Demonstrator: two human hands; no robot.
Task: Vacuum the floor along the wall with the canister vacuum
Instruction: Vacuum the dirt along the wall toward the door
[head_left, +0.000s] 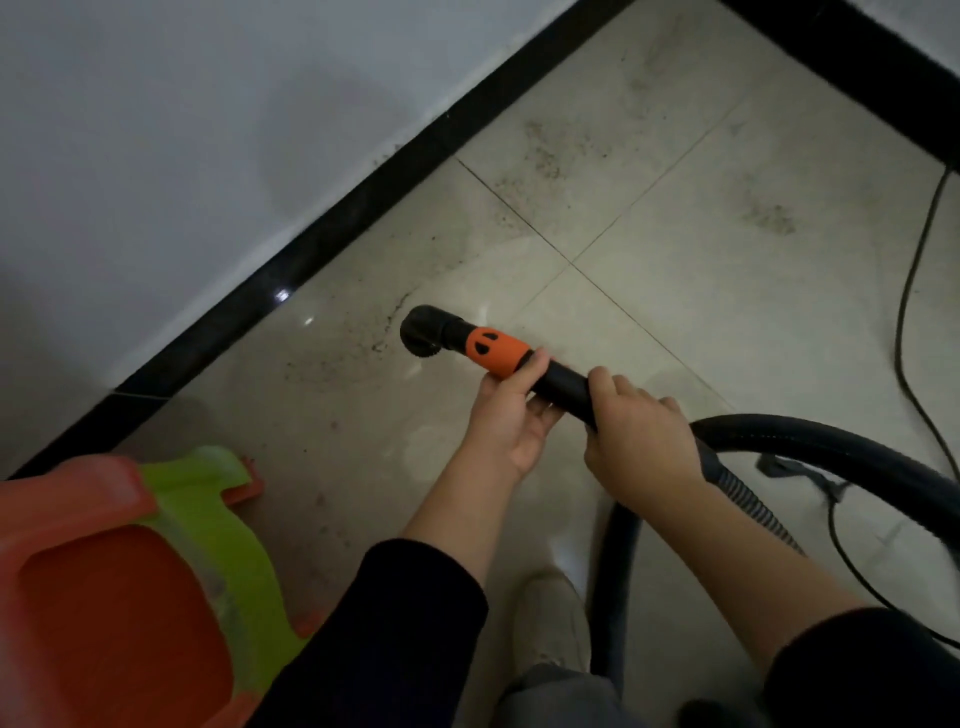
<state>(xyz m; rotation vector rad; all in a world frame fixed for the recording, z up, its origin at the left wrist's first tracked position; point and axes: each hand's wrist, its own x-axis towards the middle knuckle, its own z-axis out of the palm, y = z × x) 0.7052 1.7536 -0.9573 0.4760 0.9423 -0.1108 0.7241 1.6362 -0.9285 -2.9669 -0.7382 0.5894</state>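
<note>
Vacuum wand (563, 383), black with orange collar: left hand (506, 415) and right hand (636, 434) both wrapped around it. Round brush nozzle (423, 332) on dusty tile floor (675, 218) (near black baseboard (291, 280)). Hose (831, 452) trails right.

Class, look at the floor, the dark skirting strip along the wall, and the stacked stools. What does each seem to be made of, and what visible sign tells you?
Floor: probably glazed ceramic tile, glossy; straight grout lines and soft reflections.
Skirting strip: black, polished, perhaps stone or tile; a bright glint on it.
Stacked stools: likely moulded plastic, in orange and green; smooth, rounded edges, uniform colour.
</note>
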